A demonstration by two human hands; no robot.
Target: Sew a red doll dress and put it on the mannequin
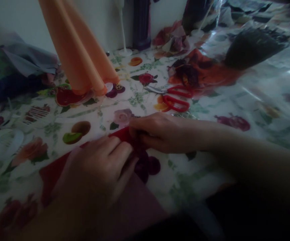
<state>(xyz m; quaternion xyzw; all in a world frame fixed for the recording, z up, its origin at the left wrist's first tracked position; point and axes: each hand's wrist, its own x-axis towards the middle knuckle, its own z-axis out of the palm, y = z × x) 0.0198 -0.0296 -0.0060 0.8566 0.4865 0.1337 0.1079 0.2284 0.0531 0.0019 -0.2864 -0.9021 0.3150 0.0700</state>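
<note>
A thin red sheet [53,170], cloth or paper, lies under my hands, with a dull pink part [139,197] showing below them. My left hand [99,167] is closed over its middle, fingers bent and pressed together along the upper edge. At the sheet's far right corner, my right hand [155,132] is closed in a pinch on the red edge. The fingertips of both hands are partly hidden, and the picture is dark and blurred. Beyond my right hand lie red-handled scissors [178,97], blades pointing left, apart from the hand.
A patterned tablecloth [197,137] with fruit and flower prints covers the table. An orange cloth or paper piece [79,50] stands at the back left. Clear plastic and a dark wrapped bundle [255,47] lie back right. Crumpled grey and blue material [26,63] sits far left.
</note>
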